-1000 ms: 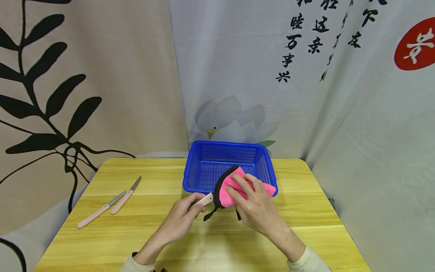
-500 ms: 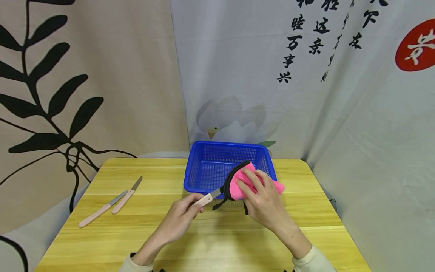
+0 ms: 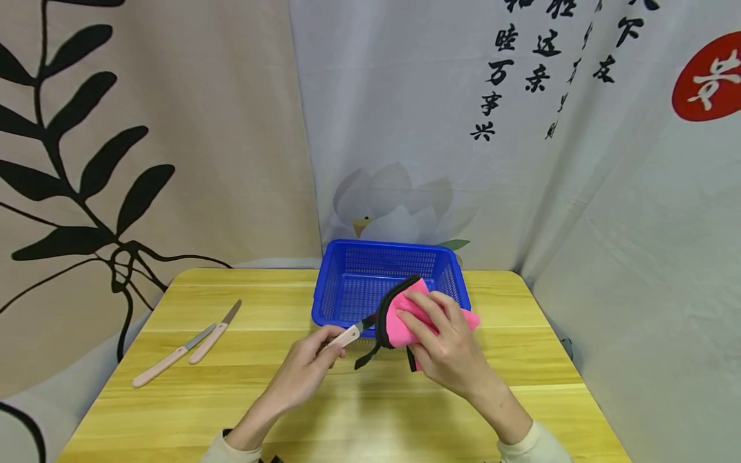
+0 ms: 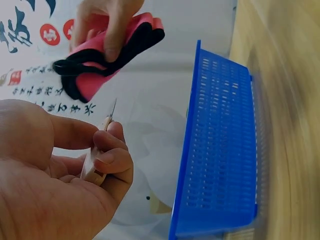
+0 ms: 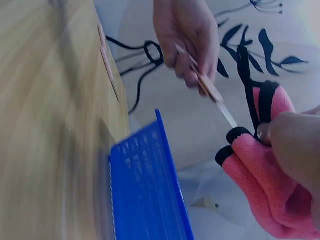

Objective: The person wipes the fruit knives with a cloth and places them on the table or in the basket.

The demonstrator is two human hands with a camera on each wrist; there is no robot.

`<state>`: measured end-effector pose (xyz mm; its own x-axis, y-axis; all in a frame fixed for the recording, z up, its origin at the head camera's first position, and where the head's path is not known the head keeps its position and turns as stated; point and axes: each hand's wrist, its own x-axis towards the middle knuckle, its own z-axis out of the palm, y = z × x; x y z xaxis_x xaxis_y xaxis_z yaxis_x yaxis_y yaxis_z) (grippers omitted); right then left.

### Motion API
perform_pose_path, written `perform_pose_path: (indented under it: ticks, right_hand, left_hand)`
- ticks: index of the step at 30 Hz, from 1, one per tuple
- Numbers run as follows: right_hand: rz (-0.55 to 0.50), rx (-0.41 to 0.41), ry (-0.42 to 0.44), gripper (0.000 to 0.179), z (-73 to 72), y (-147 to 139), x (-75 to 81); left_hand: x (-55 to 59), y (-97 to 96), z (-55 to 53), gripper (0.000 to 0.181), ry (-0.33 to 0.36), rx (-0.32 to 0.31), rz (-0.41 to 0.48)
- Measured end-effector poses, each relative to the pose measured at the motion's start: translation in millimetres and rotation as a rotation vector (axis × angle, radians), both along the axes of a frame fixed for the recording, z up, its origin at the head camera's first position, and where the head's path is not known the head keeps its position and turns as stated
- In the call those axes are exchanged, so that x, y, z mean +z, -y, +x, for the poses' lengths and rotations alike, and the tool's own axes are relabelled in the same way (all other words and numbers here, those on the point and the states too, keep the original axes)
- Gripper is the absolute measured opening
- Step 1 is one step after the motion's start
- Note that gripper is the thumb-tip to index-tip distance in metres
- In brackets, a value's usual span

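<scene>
In the head view my left hand grips a small knife by its pale handle, with the blade pointing up and right. A pink cloth with black edging is bunched in my right hand, its fingers curled over the top. The blade reaches the cloth's black edge; whether its tip lies inside the folds I cannot tell. In the right wrist view the blade runs toward the folded pink cloth. A black strap hangs from the cloth. Both hands are above the table, in front of the basket.
A blue plastic basket with perforated sides stands at the table's back edge. Two knives lie on the left of the wooden table: one knife nearer, another knife behind it, almost touching. Printed curtains hang behind.
The cloth first slid right along the blade, baring more of it, then came slightly back left toward the handle. My left hand with the knife stays nearly in place.
</scene>
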<state>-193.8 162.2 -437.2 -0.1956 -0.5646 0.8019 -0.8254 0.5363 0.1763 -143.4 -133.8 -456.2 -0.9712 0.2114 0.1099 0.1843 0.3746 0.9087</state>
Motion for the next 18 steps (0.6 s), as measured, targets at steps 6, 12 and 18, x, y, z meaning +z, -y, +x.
perform_pose_path:
  ticks: [6,12,18]
  right_hand:
    - [0.067,0.064,-0.038,0.035,7.2,22.6,-3.4]
    - [0.124,0.043,-0.056,0.039,9.6,36.5,-9.6]
    - [0.179,0.019,-0.024,0.034,13.0,38.7,-12.0]
  left_hand:
    - [1.6,-4.9,-0.6,0.019,-0.029,-0.009,-0.021]
    - [2.1,-6.6,-0.2,0.022,-0.049,-0.030,-0.034]
    - [-0.4,-5.4,0.6,0.022,-0.053,-0.030,-0.042]
